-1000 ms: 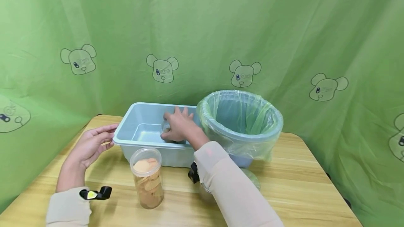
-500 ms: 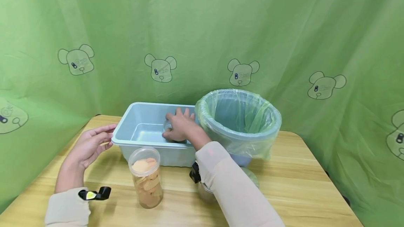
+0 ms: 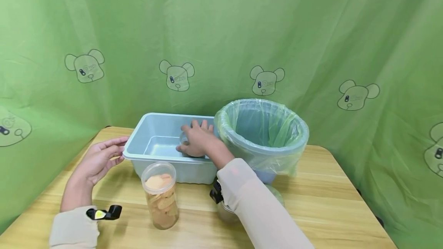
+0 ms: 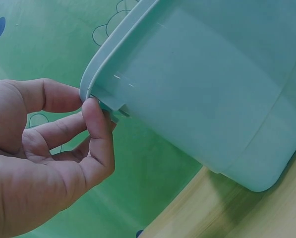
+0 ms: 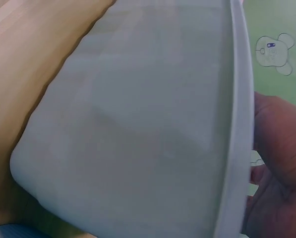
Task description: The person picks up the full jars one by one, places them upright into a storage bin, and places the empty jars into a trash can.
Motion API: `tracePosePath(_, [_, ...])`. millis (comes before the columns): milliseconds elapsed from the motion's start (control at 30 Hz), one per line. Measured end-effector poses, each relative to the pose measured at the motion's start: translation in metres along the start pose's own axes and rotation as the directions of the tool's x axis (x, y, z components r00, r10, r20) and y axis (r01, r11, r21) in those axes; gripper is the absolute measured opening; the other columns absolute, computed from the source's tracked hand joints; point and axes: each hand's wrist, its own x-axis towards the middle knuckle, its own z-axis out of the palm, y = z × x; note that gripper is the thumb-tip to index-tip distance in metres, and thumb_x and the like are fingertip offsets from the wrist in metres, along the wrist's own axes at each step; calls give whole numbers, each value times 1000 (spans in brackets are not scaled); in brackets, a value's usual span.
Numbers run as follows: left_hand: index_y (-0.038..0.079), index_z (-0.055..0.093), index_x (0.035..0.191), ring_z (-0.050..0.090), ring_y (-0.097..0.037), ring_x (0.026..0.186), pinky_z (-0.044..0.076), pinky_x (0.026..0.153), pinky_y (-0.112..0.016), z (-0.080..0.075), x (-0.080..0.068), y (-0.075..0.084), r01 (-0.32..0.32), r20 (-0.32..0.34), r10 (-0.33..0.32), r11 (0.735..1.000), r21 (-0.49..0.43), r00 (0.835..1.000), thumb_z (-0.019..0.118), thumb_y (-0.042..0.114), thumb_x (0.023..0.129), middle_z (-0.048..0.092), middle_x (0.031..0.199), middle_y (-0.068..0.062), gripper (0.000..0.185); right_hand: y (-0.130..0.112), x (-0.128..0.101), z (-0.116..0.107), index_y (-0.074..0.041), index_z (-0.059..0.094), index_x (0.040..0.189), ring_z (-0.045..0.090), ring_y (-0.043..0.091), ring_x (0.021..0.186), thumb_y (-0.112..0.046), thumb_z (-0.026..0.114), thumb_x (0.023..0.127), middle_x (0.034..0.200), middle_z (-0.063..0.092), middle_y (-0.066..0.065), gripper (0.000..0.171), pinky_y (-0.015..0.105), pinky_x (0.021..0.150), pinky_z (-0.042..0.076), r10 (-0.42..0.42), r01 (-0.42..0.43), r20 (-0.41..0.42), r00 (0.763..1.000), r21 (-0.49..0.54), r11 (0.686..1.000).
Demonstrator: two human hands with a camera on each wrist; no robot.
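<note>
A pale blue plastic tub (image 3: 180, 170) stands on the table. My left hand (image 3: 100, 160) pinches its left rim between thumb and forefinger, as the left wrist view shows with the hand (image 4: 53, 134) at the rim corner. Down inside the tub, my right hand (image 3: 198, 139) grips a clear round container (image 3: 183, 138), fingers on its far side and thumb on the near side. Most of that container is hidden by the hand. In the right wrist view the tub wall (image 5: 138, 114) covers much of the right hand (image 5: 281, 158).
In front of the tub stands a clear lidded jar (image 3: 162, 199) of thin orange-tan pieces. A bin (image 3: 263, 151) with a green liner bag is at the right. Under my right forearm, another jar (image 3: 226, 214) and a greenish clear disc (image 3: 276, 194) are partly hidden.
My right hand stays on the clear container with only a slight shift of its wrist and forearm. My left hand keeps its place at the rim.
</note>
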Motion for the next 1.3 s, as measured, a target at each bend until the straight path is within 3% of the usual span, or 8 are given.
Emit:
tracePosePath(333, [15,72,122,65,-9,91,54,81,-26,1,0,1,4,-10,-4,1000,7,1000,53,3,105,71,113,4,28,-7,-24,-17,-22,41,157,43,34,126,-51,59,100,150,47,11,67,51,103,38,-119,118,-49,992,-11,993])
tracePosePath(700, [16,72,121,65,-9,90,55,81,-26,-1,0,1,9,-18,-9,1000,1,1000,54,3,105,71,112,4,28,-21,-58,-37,-19,49,151,52,28,117,-47,60,101,138,57,5,58,43,93,45,-304,295,-138,943,-84,952])
tracePosePath(833, [14,71,124,64,-9,91,55,82,-26,0,-1,1,16,-24,-15,1000,12,1000,55,4,104,71,113,4,27,-25,-67,-40,-19,52,148,54,26,111,-46,60,102,133,59,4,54,41,89,46,-375,356,-164,913,-134,925])
tracePosePath(1067, [5,65,134,64,-9,92,55,82,-25,1,0,2,26,-29,-25,999,33,999,53,4,105,70,115,3,31,-31,-78,-41,-20,55,145,57,22,111,-44,58,103,128,63,0,48,39,89,48,-516,470,-203,832,-235,851])
tracePosePath(1300, [12,69,127,65,-9,91,55,82,-26,1,0,3,23,-22,-23,999,28,999,51,2,105,71,113,4,31,-40,-89,-37,-20,53,145,57,21,111,-51,51,105,130,62,1,51,38,90,49,-601,536,-196,775,-298,790])
